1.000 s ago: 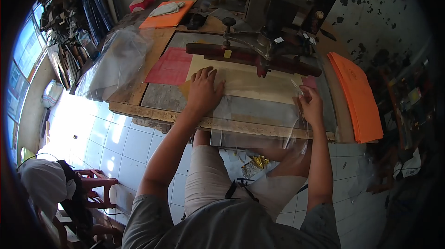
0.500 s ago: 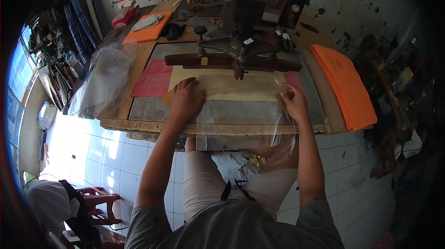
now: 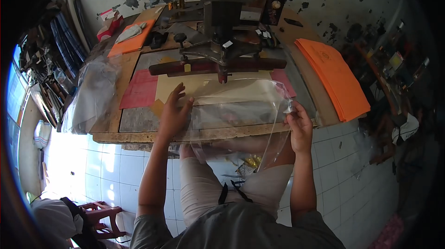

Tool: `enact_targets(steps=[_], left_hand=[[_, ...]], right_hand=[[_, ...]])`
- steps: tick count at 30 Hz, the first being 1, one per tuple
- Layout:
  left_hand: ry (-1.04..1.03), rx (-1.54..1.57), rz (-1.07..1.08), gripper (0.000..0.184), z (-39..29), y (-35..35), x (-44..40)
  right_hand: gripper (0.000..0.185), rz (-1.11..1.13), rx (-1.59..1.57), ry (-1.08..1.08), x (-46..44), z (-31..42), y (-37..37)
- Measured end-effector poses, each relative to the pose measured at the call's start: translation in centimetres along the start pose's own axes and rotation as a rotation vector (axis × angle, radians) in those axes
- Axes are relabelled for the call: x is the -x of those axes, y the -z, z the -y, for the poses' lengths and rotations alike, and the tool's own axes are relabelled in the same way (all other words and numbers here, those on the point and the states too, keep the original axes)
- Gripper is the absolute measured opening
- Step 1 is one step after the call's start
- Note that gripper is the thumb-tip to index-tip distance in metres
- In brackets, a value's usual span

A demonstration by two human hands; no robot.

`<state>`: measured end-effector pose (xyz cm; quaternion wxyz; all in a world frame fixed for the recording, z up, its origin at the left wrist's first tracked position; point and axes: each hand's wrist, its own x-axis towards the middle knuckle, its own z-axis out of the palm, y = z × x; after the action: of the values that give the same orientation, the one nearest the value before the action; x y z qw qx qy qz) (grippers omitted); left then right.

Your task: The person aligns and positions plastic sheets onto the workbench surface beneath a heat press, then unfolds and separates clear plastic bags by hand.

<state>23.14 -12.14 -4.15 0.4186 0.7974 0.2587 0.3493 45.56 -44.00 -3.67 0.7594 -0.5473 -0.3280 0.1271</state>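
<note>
A clear plastic sheet [image 3: 236, 114] hangs slack above the table's front edge and over my lap, bowed upward. My right hand [image 3: 299, 126] pinches its right edge between thumb and fingers. My left hand [image 3: 174, 113] is beside the sheet's left side, thumb and fingers apart; it may touch the film but does not grip it. Beneath lies a cream sheet [image 3: 169, 84] with pink paper [image 3: 140, 89] at its sides, on a grey metal plate [image 3: 134, 121]. A dark red press bar [image 3: 204, 67] on a heavy machine stands over the cream sheet's far part.
Folded orange material [image 3: 331, 79] lies along the table's right side. More clear plastic [image 3: 92, 91] drapes over the left corner. At the back left, a pale glove or cloth [image 3: 131, 32] rests on an orange piece [image 3: 139, 40]. A red stool [image 3: 102, 216] stands at lower left.
My right hand has drawn back toward me and raised the plastic sheet, which now bows up. My left hand has lifted from the cream sheet, fingers spread. The view has shifted slightly.
</note>
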Motion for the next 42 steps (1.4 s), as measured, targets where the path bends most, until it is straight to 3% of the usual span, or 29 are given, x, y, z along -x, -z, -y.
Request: enact_targets(steps=[5,9,18,33,36,38,41,42], left_hand=[[0.162,0.568,0.188,0.069,-3.5,-0.5,1.8],[0.169,0.650,0.029,0.066,-7.2,0.7,3.6],[0.078,0.663,-0.113,0.038,-12.3,3.8,5.9],[0.091,0.647,-0.074,0.032,-13.2,4.7,6.9],[0.053,0.445,-0.189,0.043,-13.2,4.5,7.2],[-0.296,-0.125,-0.324,0.049,-14.4,6.4,8.0],[-0.661,0.426,0.192,0.040,-15.8,11.7,12.2],[-0.837,0.862,0.680,0.027,-16.4,12.7,12.6]], right_hand=[[0.050,-0.051,-0.129,0.006,2.3,2.2,1.7],[0.051,-0.083,-0.147,0.036,2.3,4.1,1.9],[0.053,-0.112,-0.131,0.041,0.9,4.4,1.4],[0.047,-0.061,-0.130,-0.026,0.5,1.9,1.5],[0.041,0.002,-0.115,-0.002,0.7,1.7,1.3],[0.033,-0.016,-0.071,0.003,0.8,2.0,1.1],[0.026,-0.097,-0.041,-0.109,0.7,0.8,1.8],[0.025,-0.132,-0.034,-0.172,1.0,0.3,2.2]])
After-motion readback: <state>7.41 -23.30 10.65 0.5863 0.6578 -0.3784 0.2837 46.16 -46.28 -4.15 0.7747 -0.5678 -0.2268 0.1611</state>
